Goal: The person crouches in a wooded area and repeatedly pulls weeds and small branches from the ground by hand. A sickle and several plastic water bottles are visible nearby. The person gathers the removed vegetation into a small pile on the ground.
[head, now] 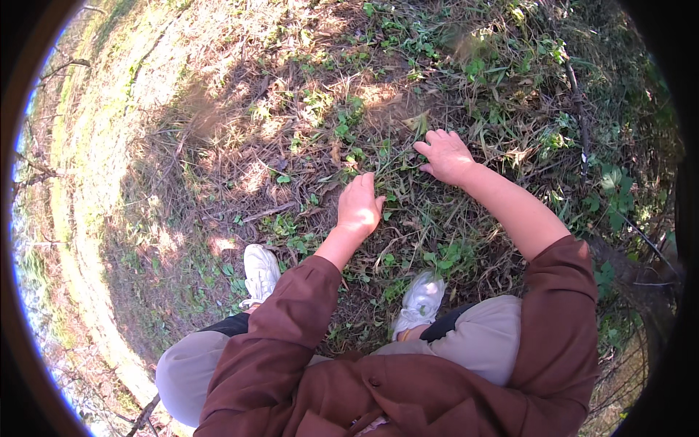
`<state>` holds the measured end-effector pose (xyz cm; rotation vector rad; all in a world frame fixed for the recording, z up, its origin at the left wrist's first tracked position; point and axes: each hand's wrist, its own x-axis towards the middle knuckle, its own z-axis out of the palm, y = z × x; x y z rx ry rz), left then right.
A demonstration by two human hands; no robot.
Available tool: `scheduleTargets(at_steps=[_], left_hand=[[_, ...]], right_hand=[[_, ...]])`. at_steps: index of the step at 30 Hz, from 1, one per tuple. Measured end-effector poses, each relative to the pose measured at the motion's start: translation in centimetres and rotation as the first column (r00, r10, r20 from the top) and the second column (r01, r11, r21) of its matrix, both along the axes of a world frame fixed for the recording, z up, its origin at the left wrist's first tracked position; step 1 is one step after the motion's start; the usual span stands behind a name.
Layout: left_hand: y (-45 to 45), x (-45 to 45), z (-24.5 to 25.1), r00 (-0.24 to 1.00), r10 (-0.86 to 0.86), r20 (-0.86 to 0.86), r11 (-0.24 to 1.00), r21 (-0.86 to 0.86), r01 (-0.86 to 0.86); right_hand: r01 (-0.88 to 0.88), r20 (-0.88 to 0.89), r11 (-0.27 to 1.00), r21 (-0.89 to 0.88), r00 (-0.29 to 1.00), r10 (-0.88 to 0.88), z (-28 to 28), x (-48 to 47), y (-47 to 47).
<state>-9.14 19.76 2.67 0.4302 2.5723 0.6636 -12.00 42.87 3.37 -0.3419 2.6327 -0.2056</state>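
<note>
My left hand (359, 205) is low over the weedy ground. Its fingers lie together, with the thumb held apart and nothing visible between. Green grass stems (394, 165) lie just beyond its fingertips and stretch towards my right hand (448, 157). That hand is farther forward and to the right, back upward, with fingers and thumb spread above the grass. I see nothing held in it, though its palm is hidden. A pale yellow-green leaf (416, 121) lies just past its fingertips. Both hands are bare and apart from each other.
My white shoes, the left (260, 276) and the right (419, 299), which has a clear plastic-like cover, flank small leafy weeds (450, 257). A dry stick (269, 212) lies left of my left hand. A thin dark branch (576, 101) and a lobed-leaf plant (616, 188) are at right.
</note>
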Motion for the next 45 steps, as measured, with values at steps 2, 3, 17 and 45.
scheduleTargets(at_steps=[2, 3, 17, 45], left_hand=[[0.0, 0.1, 0.2, 1.000, -0.006, -0.016, 0.999, 0.042, 0.007], [-0.4, 0.3, 0.1, 0.999, 0.007, -0.042, 0.997, 0.081, -0.003], [-1.3, -1.7, 1.5, 0.950, 0.311, 0.032, 0.879, 0.371, -0.301], [-5.7, -1.8, -0.1, 0.961, 0.256, -0.103, 0.949, 0.214, -0.229]], right_hand=[[-0.003, -0.012, 1.000, -0.030, 1.000, 0.003, -1.4, -0.2, 0.2], [0.033, 0.009, 0.996, -0.083, 0.999, -0.032, -2.0, -0.7, 0.2], [0.237, -0.183, 0.650, -0.722, 0.840, -0.510, 3.3, -8.5, -4.1], [-0.331, 0.505, 0.833, -0.443, 0.676, 0.537, 0.9, -2.9, -10.2]])
